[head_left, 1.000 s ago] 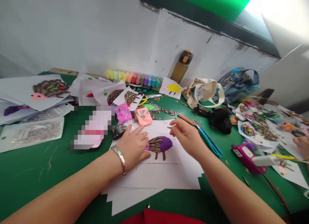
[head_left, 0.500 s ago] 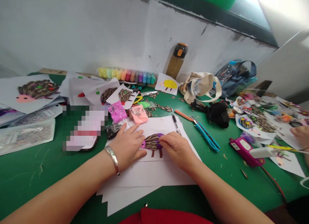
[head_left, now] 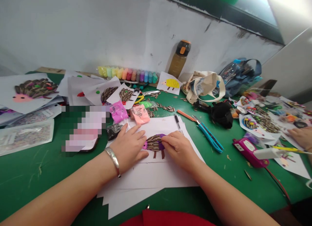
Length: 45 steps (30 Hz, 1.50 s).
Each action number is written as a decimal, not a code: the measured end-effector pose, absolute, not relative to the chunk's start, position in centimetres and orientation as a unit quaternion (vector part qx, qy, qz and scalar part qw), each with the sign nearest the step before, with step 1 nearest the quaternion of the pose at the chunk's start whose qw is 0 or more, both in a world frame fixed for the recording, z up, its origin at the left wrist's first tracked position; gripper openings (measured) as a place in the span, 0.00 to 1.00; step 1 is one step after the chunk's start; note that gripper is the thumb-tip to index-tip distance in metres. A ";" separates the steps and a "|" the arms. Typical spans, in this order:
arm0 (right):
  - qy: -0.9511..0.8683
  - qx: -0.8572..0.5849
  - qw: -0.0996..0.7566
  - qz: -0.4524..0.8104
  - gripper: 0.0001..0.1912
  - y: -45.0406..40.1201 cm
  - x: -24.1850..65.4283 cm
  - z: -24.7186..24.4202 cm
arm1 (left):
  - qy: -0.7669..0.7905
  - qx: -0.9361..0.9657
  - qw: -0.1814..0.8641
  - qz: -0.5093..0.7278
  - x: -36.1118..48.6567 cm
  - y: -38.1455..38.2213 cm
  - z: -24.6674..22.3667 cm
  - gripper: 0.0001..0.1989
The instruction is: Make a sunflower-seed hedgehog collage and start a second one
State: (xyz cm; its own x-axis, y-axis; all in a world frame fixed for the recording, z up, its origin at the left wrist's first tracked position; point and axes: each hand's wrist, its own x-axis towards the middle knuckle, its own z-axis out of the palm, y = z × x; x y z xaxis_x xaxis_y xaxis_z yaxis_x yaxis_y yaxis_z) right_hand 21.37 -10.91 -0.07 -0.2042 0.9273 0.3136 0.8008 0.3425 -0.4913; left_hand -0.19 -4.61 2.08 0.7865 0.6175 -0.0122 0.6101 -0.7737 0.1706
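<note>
Touching the hedgehog (head_left: pixel 156 143), the newly lowered right hand (head_left: pixel 179 148) pinches, contents hidden, likely placing seeds (head_left: pixel 152 144); left hand (head_left: pixel 130 145) lies spread.

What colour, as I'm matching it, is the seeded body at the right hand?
The body is purple, best seen in the head view.

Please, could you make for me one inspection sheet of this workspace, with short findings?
Surface: green table, scratched at left.
Job's things: hedgehog picture, partly covered with seeds, on white paper.
Clutter: pen on the paper; blue cutter to its right; loose seeds beyond.
Hands: left hand spread on the paper; right hand pinched at the hedgehog; anything held is hidden.
Cables: red cable from the magenta device at right.
Surroundings: marked wall behind, bottle before it; co-worker's hand at far right.
</note>
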 end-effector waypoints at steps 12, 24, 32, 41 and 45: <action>-0.780 -0.563 0.258 0.090 0.11 -10.9 21.3 -0.1 | 0.316 0.945 0.061 0.058 -0.5 -4.6 1.3 0.15; -0.776 -0.566 0.271 0.062 0.11 -11.0 20.9 -0.4 | 0.323 0.943 0.065 0.045 -0.4 -4.6 1.5 0.16; -0.779 -0.564 0.268 0.063 0.11 -10.8 20.6 -0.9 | 0.330 0.940 0.085 0.020 -0.2 -4.6 2.1 0.16; -0.772 -0.566 0.279 0.080 0.10 -10.8 20.7 -0.2 | 0.325 0.942 0.070 0.040 -0.2 -4.6 1.6 0.15; -0.760 -0.583 0.276 0.083 0.08 -11.0 21.3 0.1 | 0.325 0.942 0.071 0.036 -0.3 -4.6 1.7 0.15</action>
